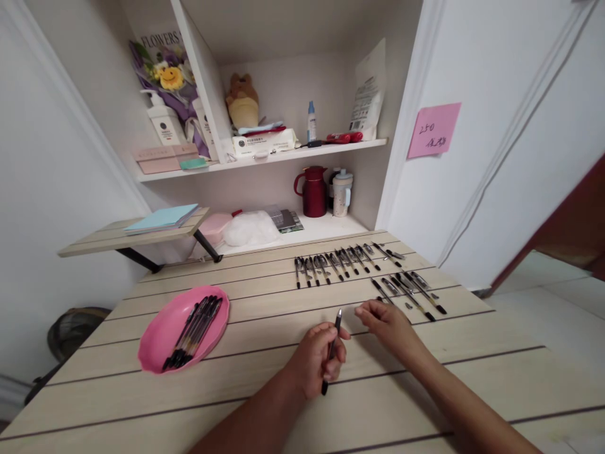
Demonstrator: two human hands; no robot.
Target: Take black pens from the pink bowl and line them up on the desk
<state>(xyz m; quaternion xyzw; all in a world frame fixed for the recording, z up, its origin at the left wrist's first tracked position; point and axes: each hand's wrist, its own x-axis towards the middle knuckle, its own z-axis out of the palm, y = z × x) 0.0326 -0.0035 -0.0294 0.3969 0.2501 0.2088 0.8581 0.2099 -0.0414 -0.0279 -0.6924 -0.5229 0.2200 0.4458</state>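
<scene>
My left hand [312,356] is closed around a black pen [338,323], its metal writing tip pointing up and away from me. Just to the right, my right hand [390,328] has thumb and fingertips pinched together; whatever lies between them, if anything, is too small to make out. Past my right hand lie several uncapped pens [416,293] with loose caps [389,286] and small metal tips among them. Farther back, a row of pens [333,265] and caps spreads across the striped table [265,340]. A pink bowl [155,334] on the left holds several pens [198,331].
A small raised shelf [104,236] with blue paper [163,218] stands at the back left. Behind the table, a cabinet holds a red jug [314,192], a cup [341,195] and a plastic bag [253,228]. A pink note [433,130] hangs on the right wall.
</scene>
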